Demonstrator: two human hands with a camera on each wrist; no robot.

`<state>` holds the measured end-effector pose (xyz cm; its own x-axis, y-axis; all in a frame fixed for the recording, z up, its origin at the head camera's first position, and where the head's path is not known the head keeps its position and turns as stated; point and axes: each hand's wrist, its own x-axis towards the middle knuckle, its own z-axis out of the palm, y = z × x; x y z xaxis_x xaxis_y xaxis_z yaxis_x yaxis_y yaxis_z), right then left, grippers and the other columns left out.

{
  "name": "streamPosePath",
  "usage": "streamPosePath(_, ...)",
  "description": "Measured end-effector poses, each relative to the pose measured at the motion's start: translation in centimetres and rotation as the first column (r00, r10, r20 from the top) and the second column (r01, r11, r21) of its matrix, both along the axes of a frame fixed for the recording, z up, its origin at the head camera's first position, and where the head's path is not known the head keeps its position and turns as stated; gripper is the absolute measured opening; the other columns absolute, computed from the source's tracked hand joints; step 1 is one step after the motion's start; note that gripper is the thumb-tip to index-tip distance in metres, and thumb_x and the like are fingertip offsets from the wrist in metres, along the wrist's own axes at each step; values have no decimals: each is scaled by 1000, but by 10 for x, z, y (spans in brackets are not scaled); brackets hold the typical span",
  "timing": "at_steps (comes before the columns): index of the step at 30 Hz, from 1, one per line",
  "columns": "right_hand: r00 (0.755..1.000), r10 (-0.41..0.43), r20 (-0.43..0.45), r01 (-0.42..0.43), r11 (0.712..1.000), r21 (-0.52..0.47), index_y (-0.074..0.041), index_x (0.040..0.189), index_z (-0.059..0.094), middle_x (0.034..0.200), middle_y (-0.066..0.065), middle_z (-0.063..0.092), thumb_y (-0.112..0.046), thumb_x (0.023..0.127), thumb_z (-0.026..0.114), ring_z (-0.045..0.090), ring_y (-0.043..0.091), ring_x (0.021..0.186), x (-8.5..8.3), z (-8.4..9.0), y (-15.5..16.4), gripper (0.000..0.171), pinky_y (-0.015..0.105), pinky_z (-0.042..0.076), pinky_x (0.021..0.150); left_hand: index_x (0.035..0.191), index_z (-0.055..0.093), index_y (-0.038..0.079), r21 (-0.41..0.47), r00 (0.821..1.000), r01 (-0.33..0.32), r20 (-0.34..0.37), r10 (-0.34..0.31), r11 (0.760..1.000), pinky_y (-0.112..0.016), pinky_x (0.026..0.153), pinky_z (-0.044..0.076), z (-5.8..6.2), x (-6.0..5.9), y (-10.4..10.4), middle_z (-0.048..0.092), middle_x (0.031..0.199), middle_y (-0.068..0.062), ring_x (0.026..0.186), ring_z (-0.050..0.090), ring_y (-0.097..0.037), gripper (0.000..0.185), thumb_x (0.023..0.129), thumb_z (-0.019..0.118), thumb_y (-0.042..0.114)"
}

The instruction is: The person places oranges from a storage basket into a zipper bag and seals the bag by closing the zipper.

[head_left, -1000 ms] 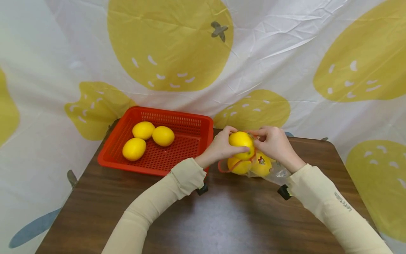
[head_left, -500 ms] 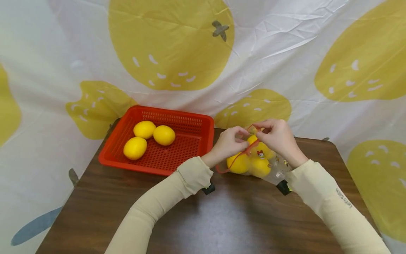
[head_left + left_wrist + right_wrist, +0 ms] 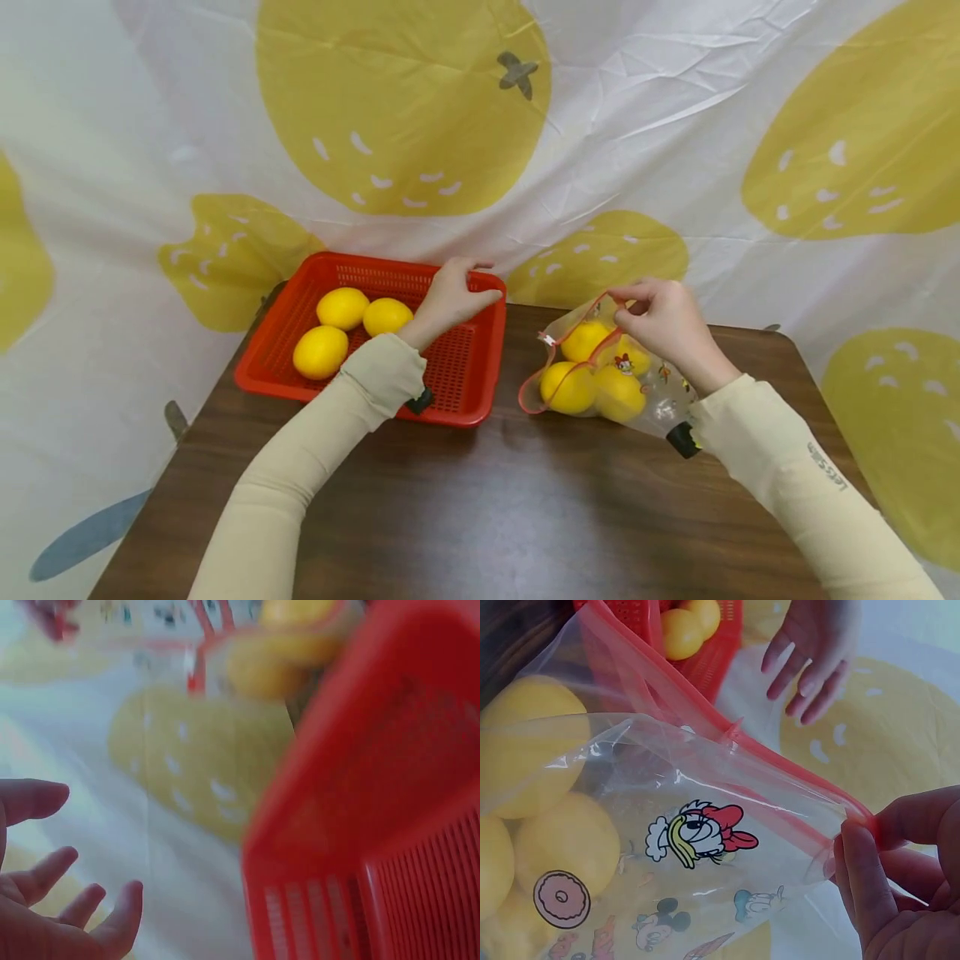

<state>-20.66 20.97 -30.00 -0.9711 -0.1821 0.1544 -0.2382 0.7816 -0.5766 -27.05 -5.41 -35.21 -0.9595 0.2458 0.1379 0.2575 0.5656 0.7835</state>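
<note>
Head view records the right hand (image 3: 663, 321) pinching the red-edged rim of the clear bag (image 3: 652, 392) of lemons (image 3: 570, 387) on the desk (image 3: 525, 517), keeping its mouth open, while the left hand (image 3: 450, 296), fingers relaxed and empty, hovers over the red basket (image 3: 480, 400).

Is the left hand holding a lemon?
No, the left hand is open and empty over the red plastic basket, where three yellow lemons lie untouched.

Right sleeve (image 3: 813, 483) print reads approx. "Let's slim"; no other legible txt.
</note>
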Motion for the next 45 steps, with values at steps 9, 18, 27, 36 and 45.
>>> streamPosePath(9, 1000, 8, -15, -8, 1000, 25, -1, 109, 65, 102, 17, 64, -6, 81, 56, 60, 24, 74, 1, 0, 0, 30, 25, 43, 48, 137, 39, 8, -75, 990, -62, 120, 71, 995, -40, 93, 40, -7, -22, -53, 38, 140, -11, 109, 51, -28, 60, 84, 63, 24)
streamPosePath(18, 1000, 4, -21, -4, 1000, 19, 0, 109, 65, 100, 17, 64, -5, 81, 57, 60, 24, 75, 2, 0, 2, 30, 26, 44, 51, 140, 31, 4, -381, 969, -96, 177, 174, 920, -55, 98, 28, -28, -35, -77, 24, 139, -28, 124, 24, -47, 71, 82, 64, 30)
streamPosePath(27, 1000, 0, -6, 1, 1000, 14, -2, 110, 65, 101, 16, 64, -5, 81, 57, 60, 24, 76, 4, 0, 3, 31, 25, 43, 49, 137, 34, 2, -491, 951, -89, 217, 221, 867, -56, 99, 24, -43, -40, -83, 26, 134, -30, 119, 26, -51, 77, 76, 71, 31)
streamPosePath(36, 1000, 3, 3, -3, 1000, 17, -2, 111, 65, 102, 16, 63, -6, 81, 56, 59, 23, 73, 7, 0, 2, 31, 25, 41, 46, 137, 33, 1, -530, 933, -86, 254, 255, 843, -55, 103, 19, -55, -46, -87, 27, 136, -30, 122, 25, -49, 79, 75, 71, 31)
streamPosePath(45, 1000, 13, -2, -13, 1000, 26, -1, 110, 65, 104, 18, 63, -5, 82, 57, 61, 23, 73, 7, -2, 2, 30, 26, 41, 46, 137, 36, 1, -534, 921, -15, 321, 219, 845, -53, 104, 18, -60, -42, -86, 30, 137, -28, 126, 25, -42, 72, 78, 69, 28)
